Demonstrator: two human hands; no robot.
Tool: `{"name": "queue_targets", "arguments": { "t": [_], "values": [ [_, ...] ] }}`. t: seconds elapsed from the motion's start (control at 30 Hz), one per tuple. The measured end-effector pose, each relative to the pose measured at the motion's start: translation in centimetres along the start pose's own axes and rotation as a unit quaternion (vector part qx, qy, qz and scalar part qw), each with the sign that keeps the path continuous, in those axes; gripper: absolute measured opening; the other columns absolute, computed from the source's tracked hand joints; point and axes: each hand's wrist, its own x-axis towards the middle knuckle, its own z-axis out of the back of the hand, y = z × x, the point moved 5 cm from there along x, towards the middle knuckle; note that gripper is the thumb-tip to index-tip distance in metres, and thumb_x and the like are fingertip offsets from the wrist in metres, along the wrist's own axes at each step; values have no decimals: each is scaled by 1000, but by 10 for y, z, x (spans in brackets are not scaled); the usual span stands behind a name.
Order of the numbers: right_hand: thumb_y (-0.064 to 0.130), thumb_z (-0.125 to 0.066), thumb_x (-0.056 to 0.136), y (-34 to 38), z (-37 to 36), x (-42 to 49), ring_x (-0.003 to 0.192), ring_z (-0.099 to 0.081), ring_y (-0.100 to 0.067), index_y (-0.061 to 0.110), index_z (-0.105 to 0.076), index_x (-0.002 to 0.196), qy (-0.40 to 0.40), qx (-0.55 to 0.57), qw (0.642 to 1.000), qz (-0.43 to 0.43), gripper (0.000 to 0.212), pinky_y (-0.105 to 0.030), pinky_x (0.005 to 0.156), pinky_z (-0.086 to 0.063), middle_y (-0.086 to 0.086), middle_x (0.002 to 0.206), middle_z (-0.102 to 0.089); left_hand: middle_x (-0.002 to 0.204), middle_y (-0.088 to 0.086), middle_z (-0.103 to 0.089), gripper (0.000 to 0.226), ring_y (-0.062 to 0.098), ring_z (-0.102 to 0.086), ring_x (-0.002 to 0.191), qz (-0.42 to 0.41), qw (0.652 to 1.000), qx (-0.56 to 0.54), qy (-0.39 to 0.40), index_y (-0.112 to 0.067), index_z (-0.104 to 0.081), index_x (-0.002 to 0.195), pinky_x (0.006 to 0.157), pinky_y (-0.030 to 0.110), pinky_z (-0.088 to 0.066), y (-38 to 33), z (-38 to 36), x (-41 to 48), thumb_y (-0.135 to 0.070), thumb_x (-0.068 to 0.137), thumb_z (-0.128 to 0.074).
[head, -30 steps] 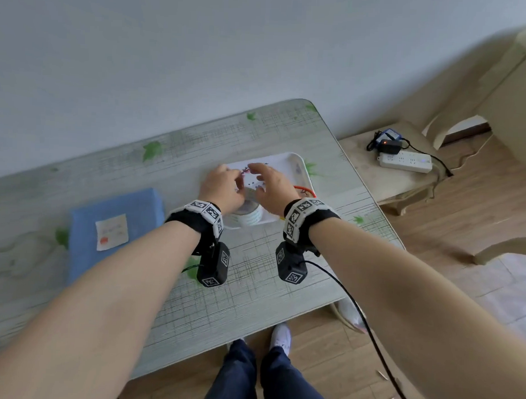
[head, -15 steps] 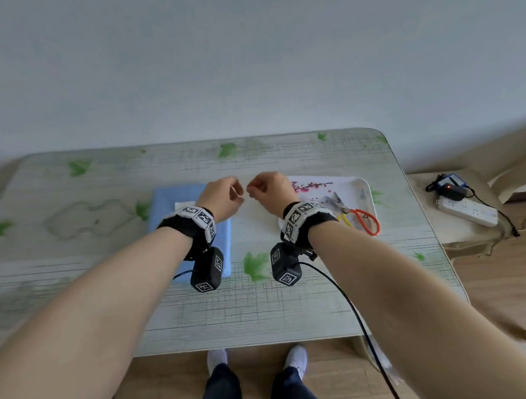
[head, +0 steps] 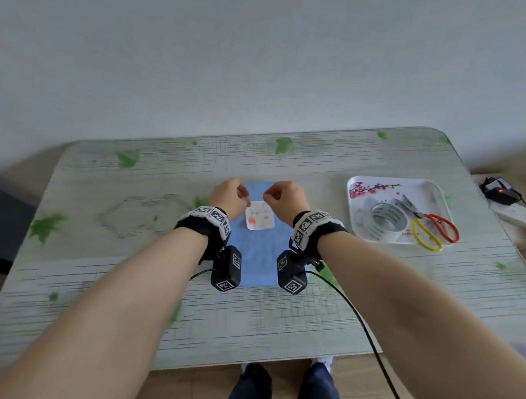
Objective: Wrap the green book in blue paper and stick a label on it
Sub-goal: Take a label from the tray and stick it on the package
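1. Now the left hand (head: 229,196) and right hand (head: 285,200) had left the tray (head: 435,187), which lay well to the right of the book (head: 260,253), and hung close together above the book's far end.
2. Each hand was curled, thumb pinched to fingertip. Whether a clear strip ran between them could not be told.
3. The book lay flat on the counter (head: 281,319), fully covered in blue paper, with the label (head: 259,218) on its far half.
4. The tape roll (head: 387,223) and scissors (head: 430,226) stayed in the tray, so fixing the label down looked like the step in hand.
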Motion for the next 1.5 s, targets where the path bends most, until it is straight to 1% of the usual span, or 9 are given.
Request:
{"name": "queue_targets", "arguments": {
  "t": [0.17, 0.33, 0.47, 0.57, 0.8, 0.93, 1.03, 1.3, 1.5],
  "values": [
    [13, -58, 87, 2, 4, -4, 75, -60, -14, 6, -70, 89, -15, 10, 1000, -9, 14, -24, 69, -47, -8, 89, -72, 101, 10, -69, 7, 28, -65, 93, -21, 1000, 4, -18, -15, -64, 84, 86, 33, -51, -10, 1, -4, -10, 84, -59],
    [13, -58, 88, 5, 22, -10, 82, -63, -17, 4, -70, 92, -37, 2, 999, -5, 16, -20, 68, -41, -8, 91, -71, 99, 6, -68, 10, 22, -62, 92, -17, 1000, 7, -22, -13, -67, 92, 74, 25, -43, -21, 7, -7, -13, 87, -58],
    [14, -59, 87, 11, 31, -15, 77, -62, -19, 3, -70, 88, -39, -26, 999, 9, 15, -24, 66, -46, -10, 88, -71, 108, 10, -60, 22, 28, -58, 98, 5, 1000, 24, -13, -8, -54, 106, 80, 34, -47, -24, 11, -13, -13, 86, -59],
    [15, -61, 86, 13, 31, -23, 79, -65, -19, 4, -71, 88, -37, -46, 998, 21, 15, -24, 67, -49, -8, 87, -72, 109, 12, -56, 30, 29, -57, 98, 20, 999, 48, 2, -6, -46, 113, 76, 33, -45, -23, 13, -22, -13, 86, -59],
    [13, -62, 84, 28, 30, -45, 81, -67, -19, 6, -73, 90, -41, -50, 997, 49, 14, -25, 71, -54, -7, 88, -73, 97, 12, -52, 45, 31, -58, 92, 2, 996, 84, -24, -1, -33, 125, 68, 35, -45, -24, 22, -46, -10, 87, -56],
    [14, -60, 83, 27, 28, -58, 80, -66, -22, 8, -67, 98, -54, -53, 996, 44, 18, -32, 72, -56, -8, 88, -71, 90, 9, -48, 50, 26, -52, 78, -4, 996, 88, -29, 1, -29, 129, 66, 33, -45, -23, 20, -54, -8, 87, -56],
    [14, -59, 83, 22, 28, -67, 73, -62, -21, 10, -56, 110, -59, -46, 997, 24, 27, -32, 66, -53, -7, 83, -66, 92, 11, -50, 51, 29, -56, 81, 0, 996, 88, -18, 1, -28, 129, 65, 33, -45, -23, 15, -60, -8, 87, -56],
    [14, -59, 83, 21, 21, -68, 76, -65, -24, 10, -52, 111, -67, -68, 995, 11, 29, -40, 71, -57, -9, 85, -68, 99, 15, -56, 52, 26, -51, 74, 12, 995, 95, -19, 1, -22, 130, 64, 32, -44, -21, 8, -58, -7, 88, -53],
    [16, -59, 81, 34, 17, -57, 69, -59, -24, 10, -51, 104, -56, -118, 991, 10, 25, -32, 56, -48, -5, 77, -60, 95, 11, -50, 46, 25, -48, 77, 14, 995, 90, -31, 2, -27, 125, 64, 30, -39, -22, 15, -51, -5, 87, -53]
  ]
}}
